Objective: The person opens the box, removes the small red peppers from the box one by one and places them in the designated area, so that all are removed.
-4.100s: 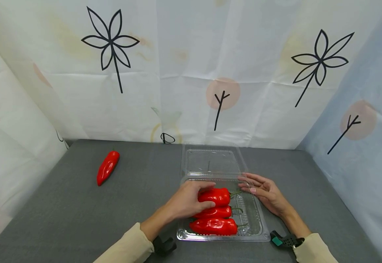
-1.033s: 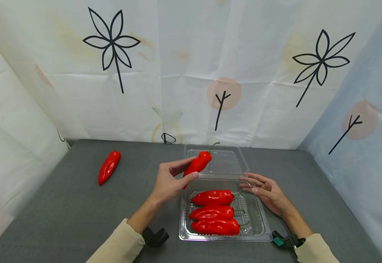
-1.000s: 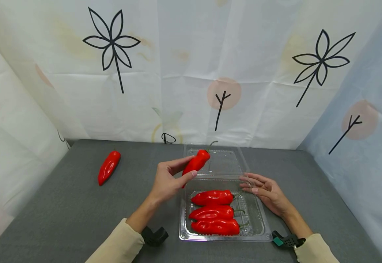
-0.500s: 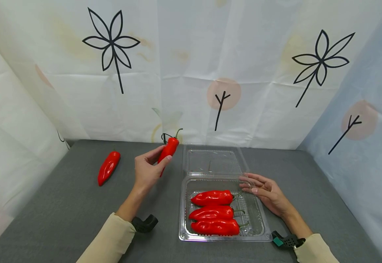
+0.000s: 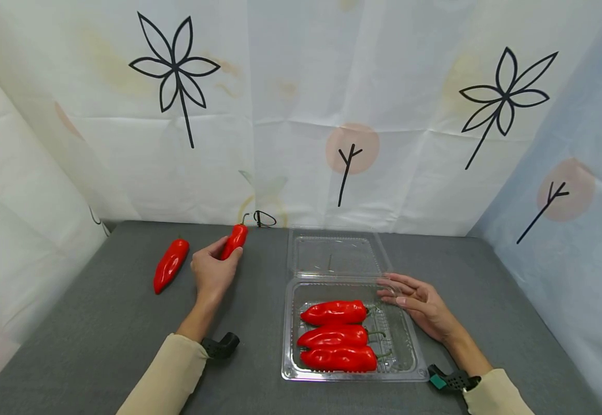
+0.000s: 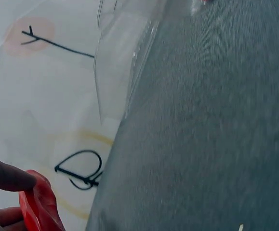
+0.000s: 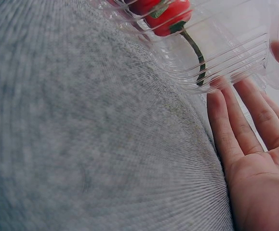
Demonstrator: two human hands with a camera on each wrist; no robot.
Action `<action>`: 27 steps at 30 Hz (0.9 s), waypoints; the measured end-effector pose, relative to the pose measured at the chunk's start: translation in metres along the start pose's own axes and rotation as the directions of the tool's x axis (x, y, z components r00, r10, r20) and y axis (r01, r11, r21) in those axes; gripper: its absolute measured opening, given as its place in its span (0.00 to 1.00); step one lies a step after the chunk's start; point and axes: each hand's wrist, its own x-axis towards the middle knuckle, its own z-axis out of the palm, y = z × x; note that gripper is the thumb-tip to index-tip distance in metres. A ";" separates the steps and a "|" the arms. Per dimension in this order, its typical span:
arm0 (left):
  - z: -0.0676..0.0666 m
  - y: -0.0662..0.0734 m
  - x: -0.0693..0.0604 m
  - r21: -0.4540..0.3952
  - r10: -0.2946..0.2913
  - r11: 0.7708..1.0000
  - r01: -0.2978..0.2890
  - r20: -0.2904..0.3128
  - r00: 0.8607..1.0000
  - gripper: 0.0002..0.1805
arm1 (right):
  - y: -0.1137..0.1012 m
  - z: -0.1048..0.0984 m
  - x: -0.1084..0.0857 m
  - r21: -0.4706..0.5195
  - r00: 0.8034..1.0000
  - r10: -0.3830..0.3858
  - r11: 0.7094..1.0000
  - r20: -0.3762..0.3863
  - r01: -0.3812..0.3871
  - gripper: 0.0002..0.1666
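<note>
My left hand [image 5: 211, 275] holds a red pepper [image 5: 237, 236] between thumb and fingers, its curved green stem pointing up. It is raised over the left half of the table; the left wrist view shows part of this pepper [image 6: 39, 204] against the wall. Another red pepper [image 5: 171, 266] lies farther left. Inside the clear plastic clamshell container [image 5: 409, 360], three red peppers [image 5: 334, 312] lie side by side with their stems to the right. My right hand [image 5: 427, 308] rests at the container's right side, its extended fingers [image 7: 223, 120] touching the plastic wall.
The container's transparent lid [image 5: 334, 253] is folded back flat towards the rear wall. A grey cloth [image 5: 109, 346] covers the table. Patterned white sheets [image 5: 290, 104] bound it at the back and sides.
My left hand lifted a pepper out of the container and carried it left, close to the pepper on the table. My right hand stayed at the container's side.
</note>
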 end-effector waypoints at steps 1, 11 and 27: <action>-0.002 -0.003 0.002 0.020 -0.005 1.000 0.006 -0.010 1.000 0.24 | 0.000 0.000 0.000 -0.004 1.000 0.000 1.000 -0.001 0.000 0.30; -0.018 -0.024 0.019 0.166 -0.034 0.985 0.041 -0.045 0.998 0.23 | -0.001 0.001 0.001 -0.005 1.000 -0.018 1.000 0.013 0.018 0.30; -0.023 -0.032 0.021 0.221 -0.040 0.974 0.054 -0.065 0.997 0.21 | 0.002 -0.001 0.000 -0.003 1.000 -0.005 1.000 0.001 0.005 0.30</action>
